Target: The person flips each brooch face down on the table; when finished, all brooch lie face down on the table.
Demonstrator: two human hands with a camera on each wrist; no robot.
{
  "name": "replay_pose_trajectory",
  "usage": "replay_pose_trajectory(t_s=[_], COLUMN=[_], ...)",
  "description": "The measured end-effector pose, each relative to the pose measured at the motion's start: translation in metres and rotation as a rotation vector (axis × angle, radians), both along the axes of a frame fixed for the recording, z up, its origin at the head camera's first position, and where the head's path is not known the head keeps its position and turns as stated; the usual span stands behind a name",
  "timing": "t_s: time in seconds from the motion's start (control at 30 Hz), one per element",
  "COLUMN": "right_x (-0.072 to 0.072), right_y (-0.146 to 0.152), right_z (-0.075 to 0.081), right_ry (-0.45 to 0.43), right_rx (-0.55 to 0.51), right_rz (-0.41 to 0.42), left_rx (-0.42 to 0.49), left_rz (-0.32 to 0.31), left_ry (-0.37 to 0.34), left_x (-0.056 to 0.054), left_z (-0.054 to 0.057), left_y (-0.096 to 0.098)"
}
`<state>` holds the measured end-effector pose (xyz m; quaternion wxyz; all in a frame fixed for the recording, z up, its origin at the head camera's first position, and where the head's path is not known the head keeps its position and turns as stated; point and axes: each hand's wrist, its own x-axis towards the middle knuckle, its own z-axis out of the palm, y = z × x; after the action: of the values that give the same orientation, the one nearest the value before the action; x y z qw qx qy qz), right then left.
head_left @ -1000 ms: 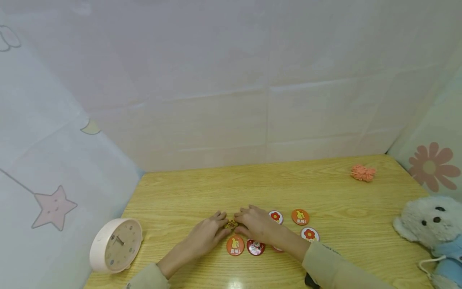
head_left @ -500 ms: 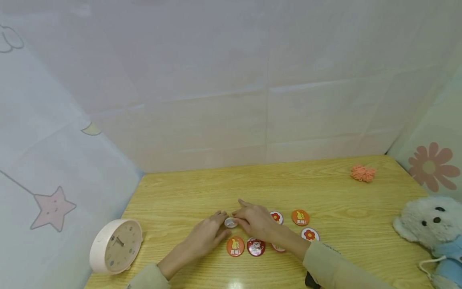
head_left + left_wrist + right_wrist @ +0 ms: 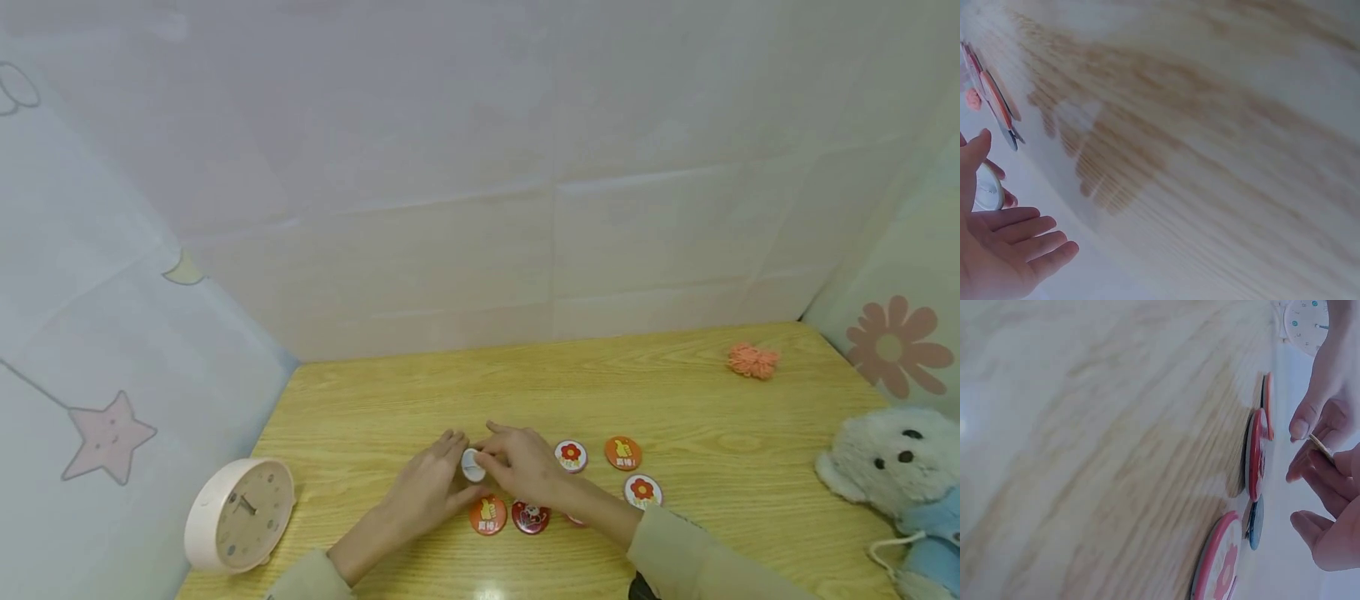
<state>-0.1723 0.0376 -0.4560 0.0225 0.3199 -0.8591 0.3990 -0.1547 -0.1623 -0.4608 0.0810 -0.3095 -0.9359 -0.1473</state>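
Observation:
A small round button badge (image 3: 472, 465) is turned with its pale back up between my two hands. My right hand (image 3: 528, 468) pinches its edge; the right wrist view shows the badge (image 3: 1321, 449) edge-on. Around its other side, my left hand (image 3: 426, 487) lies with fingers extended and thumb apart, as the left wrist view of this hand (image 3: 1010, 253) confirms. Just below the hands lie an orange thumbs-up badge (image 3: 488, 517) and a red badge (image 3: 531, 518) with a cartoon figure. The right forearm partly covers another badge (image 3: 576, 522).
Right of my hands lie two flower badges (image 3: 571, 455) and another orange badge (image 3: 623, 452). A clock (image 3: 240, 517) stands at the left, a plush bear (image 3: 892, 467) at the right. Coral yarn (image 3: 753, 361) lies toward the back. A dark object (image 3: 642, 587) shows under the right sleeve.
The badge between my hands showed a yellowish patterned side one second ago; it has been flipped to its pale back and shifted slightly left. My left thumb has spread away from the fingers.

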Motion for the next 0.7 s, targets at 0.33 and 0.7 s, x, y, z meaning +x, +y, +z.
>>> replay_pose_trajectory(t_s=[0.33,0.7], right_x=[0.0017,0.0040], right_y=[0.0003,0.0025], right_z=[0.0017,0.0063], right_ry=[-0.050,0.035], right_rx=[0.005,0.215], right_rz=[-0.012,0.076], left_rx=[0.013,-0.041], left_rz=[0.020,0.029], left_ry=[0.008,-0.054], left_x=[0.0000,0.0002], left_z=[0.0006,0.0029], left_y=[0.0028,0.0006])
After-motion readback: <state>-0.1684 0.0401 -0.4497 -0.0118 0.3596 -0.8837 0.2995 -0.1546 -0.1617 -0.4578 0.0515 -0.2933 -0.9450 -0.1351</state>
